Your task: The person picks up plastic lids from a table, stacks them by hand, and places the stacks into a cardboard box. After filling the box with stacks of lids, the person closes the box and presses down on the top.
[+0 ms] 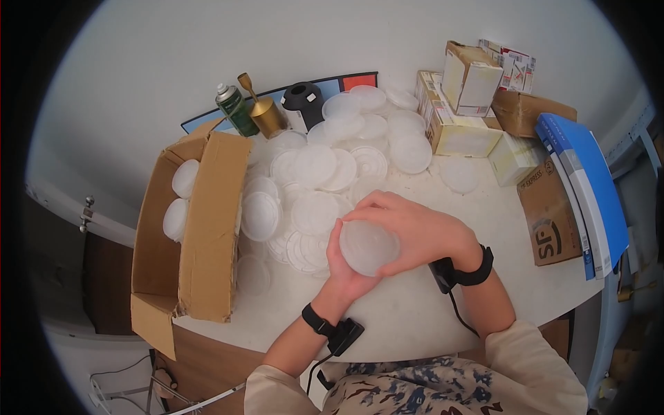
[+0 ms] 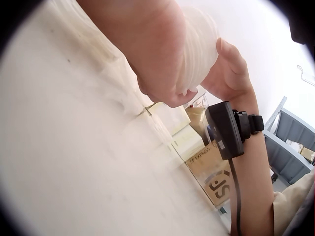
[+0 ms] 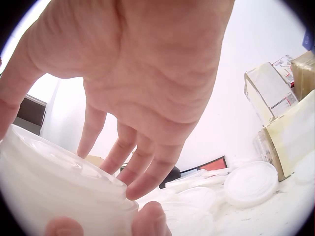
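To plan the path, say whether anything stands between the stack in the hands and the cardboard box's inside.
Yes: loose lids lie on the table between, then the cardboard box's side panel nearest the hands.

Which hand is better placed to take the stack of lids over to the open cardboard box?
Left, probably: the left hand holds the stack of lids on the side towards the cardboard box; the right hand grips from the farther side.
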